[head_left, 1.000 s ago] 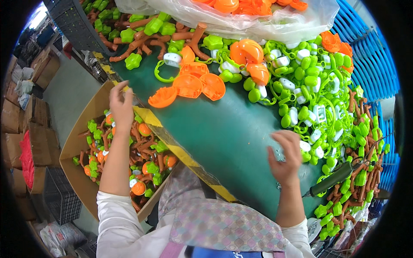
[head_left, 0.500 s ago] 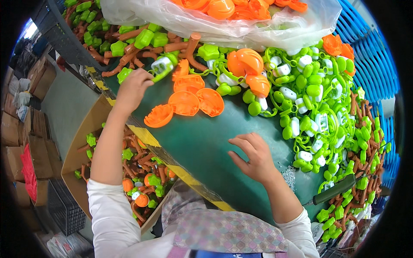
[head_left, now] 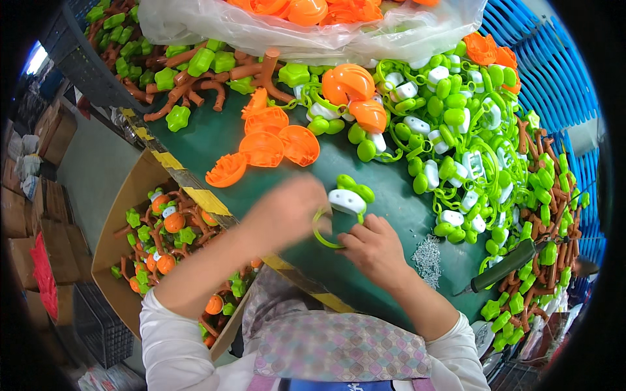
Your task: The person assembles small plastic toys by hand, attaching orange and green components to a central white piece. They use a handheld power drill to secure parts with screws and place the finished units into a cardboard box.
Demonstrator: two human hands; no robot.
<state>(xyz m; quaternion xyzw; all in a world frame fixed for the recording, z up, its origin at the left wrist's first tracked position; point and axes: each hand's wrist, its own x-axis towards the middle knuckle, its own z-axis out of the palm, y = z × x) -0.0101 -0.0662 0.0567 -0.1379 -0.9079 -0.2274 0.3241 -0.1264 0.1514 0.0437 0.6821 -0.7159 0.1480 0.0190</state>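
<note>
A plastic part with green lobes, a white block (head_left: 347,201) and a thin green ring (head_left: 317,229) is between my hands, just above the green tabletop (head_left: 365,163). My right hand (head_left: 375,247) is closed on the ring's near side, fingers pinched together. Close by the ring's left side, my left hand (head_left: 293,208) is smeared by motion, so its fingers cannot be made out. Several orange half-shells (head_left: 262,148) lie beyond my left hand. A heap of green-and-white parts (head_left: 456,150) like the one I hold spreads over the right side.
A green-handled screwdriver (head_left: 502,267) rests at the right, beside a pile of small screws (head_left: 427,259). Brown branch pieces (head_left: 176,101) with green stars lie at the far left. A clear bag (head_left: 215,32) holds orange shells. An open cardboard box (head_left: 107,251) of assembled pieces stands below left.
My left hand has come from the far left to the middle, bringing the green-and-white part. My right hand has moved slightly nearer and closed from spread fingers onto the ring.
</note>
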